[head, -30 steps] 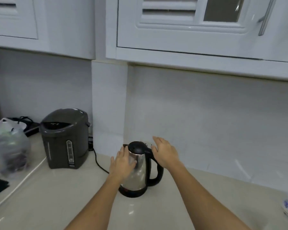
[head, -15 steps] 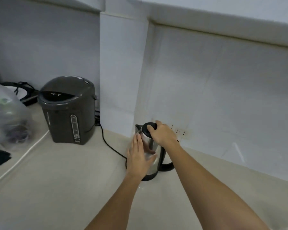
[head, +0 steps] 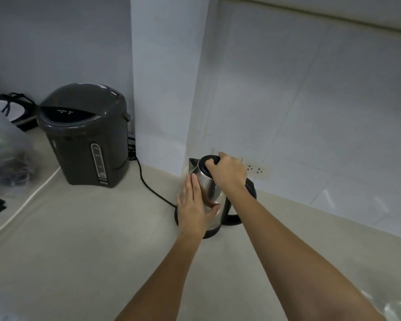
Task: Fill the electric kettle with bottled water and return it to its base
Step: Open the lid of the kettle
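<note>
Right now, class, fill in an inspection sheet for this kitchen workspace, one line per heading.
Surface: pale countertop, bare in front.
Job's things: steel kettle on its black base, lid shut; no water bottle seen.
Clutter: dark hot-water dispenser; plastic bag at left.
Hands: left hand flat on kettle body; right hand gripping lid.
Cables: black cord running to base.
Surroundings: white tiled wall, wall socket.
</note>
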`<state>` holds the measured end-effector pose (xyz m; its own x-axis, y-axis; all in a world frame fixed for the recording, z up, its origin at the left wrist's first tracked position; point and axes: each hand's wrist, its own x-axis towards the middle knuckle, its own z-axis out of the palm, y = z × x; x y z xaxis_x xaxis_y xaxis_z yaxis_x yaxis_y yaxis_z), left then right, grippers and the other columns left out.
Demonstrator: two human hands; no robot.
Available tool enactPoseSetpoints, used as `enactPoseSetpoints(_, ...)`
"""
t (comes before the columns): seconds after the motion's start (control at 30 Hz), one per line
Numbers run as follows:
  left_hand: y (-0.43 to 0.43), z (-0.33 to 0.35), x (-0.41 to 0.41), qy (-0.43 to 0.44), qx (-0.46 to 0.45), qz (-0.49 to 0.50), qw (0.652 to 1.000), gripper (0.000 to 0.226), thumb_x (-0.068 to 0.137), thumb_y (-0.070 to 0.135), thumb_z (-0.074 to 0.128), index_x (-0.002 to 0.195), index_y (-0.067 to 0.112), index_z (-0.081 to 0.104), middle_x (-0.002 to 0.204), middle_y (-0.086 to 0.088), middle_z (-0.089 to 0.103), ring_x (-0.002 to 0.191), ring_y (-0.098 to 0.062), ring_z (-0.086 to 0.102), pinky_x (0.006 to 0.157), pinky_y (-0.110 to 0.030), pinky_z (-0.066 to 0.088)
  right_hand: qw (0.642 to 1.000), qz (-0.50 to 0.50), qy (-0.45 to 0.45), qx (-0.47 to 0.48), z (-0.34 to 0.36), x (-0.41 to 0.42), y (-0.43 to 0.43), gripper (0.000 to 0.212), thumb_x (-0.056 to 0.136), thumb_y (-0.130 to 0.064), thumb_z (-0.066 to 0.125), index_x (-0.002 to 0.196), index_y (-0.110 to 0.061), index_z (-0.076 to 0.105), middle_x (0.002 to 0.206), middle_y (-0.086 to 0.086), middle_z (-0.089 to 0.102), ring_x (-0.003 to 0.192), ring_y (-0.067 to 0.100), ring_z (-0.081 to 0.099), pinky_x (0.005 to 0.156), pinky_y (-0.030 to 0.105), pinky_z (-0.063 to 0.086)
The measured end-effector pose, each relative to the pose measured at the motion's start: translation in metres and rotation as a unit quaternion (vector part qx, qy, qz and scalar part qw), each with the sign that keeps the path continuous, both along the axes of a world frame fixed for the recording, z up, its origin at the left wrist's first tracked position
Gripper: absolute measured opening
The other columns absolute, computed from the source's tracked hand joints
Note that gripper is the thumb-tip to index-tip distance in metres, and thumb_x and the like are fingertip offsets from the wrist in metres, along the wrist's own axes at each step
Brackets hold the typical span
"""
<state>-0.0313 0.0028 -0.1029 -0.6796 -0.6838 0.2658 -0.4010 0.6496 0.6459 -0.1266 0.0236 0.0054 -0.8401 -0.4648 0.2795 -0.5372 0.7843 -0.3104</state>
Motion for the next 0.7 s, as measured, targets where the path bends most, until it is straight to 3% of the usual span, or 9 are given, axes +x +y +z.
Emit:
enactPoseSetpoints(0.17,0.001,-0.001,0.002,0.004,-0.002,0.003,1.000,0.111,0.083,0.061,0.059,0.154,0.013,-0.013,0.164,-0.001,-0.012,0.152,-0.014,-0.003,0.121,-0.044,0.010,1.000,0.003,0.000,0.031,0.005,0.000,-0.002,0.037,0.090,-0.030,0.038,0.099,0.000,0.056,0.090,0.017,0.064,0.076,0.031,0.054,0.063,0.032,0.037)
enactPoseSetpoints(0.3,0.002,-0.001,0.004,-0.001,-0.001,0.012,1.000,0.112,0.081,0.061,0.060,0.154,0.016,-0.012,0.164,0.001,-0.009,0.151,-0.015,0.008,0.120,-0.047,0.012,0.996,0.058,-0.040,0.057,0.023,-0.001,0.003,0.014,0.094,-0.017,0.042,0.095,-0.006,0.051,0.097,0.014,0.057,0.085,0.033,0.056,0.069,0.035,0.039)
enactPoseSetpoints(0.37,0.000,0.000,0.006,-0.008,-0.004,0.011,1.000,0.114,0.080,0.063,0.061,0.154,0.017,-0.012,0.164,0.002,-0.007,0.151,-0.016,0.011,0.120,-0.047,0.012,0.991,0.049,-0.119,-0.038,0.034,-0.007,0.013,0.027,0.093,-0.023,0.038,0.109,-0.006,0.051,0.098,0.014,0.056,0.086,0.034,0.055,0.071,0.036,0.039)
enactPoseSetpoints(0.47,-0.005,0.003,0.007,0.021,0.031,0.013,0.999,0.118,0.073,0.061,0.071,0.156,0.017,0.000,0.163,-0.001,0.009,0.148,-0.020,0.018,0.120,-0.043,0.020,0.950,0.043,-0.203,-0.234,0.035,-0.011,0.041,0.039,0.092,-0.031,0.031,0.123,-0.013,0.048,0.099,0.006,0.056,0.084,0.020,0.053,0.065,0.032,0.038)
enactPoseSetpoints(0.6,-0.015,0.008,0.005,0.049,0.098,0.019,0.994,0.123,0.064,0.061,0.079,0.156,0.018,0.009,0.153,-0.005,0.023,0.138,-0.026,0.027,0.112,-0.040,0.035,0.874,0.047,-0.274,-0.397,0.013,-0.012,0.077,0.036,0.099,-0.028,0.022,0.116,-0.020,0.052,0.110,0.007,0.062,0.105,0.022,0.060,0.087,0.034,0.047)
enactPoseSetpoints(0.7,-0.025,0.011,0.002,0.018,0.109,0.010,0.994,0.123,0.060,0.064,0.080,0.154,0.018,0.015,0.148,-0.007,0.024,0.136,-0.026,0.027,0.112,-0.041,0.034,0.820,0.037,-0.342,-0.457,-0.001,-0.011,0.090,0.040,0.100,-0.035,0.023,0.113,-0.018,0.058,0.113,0.004,0.067,0.107,0.018,0.063,0.082,0.027,0.049)
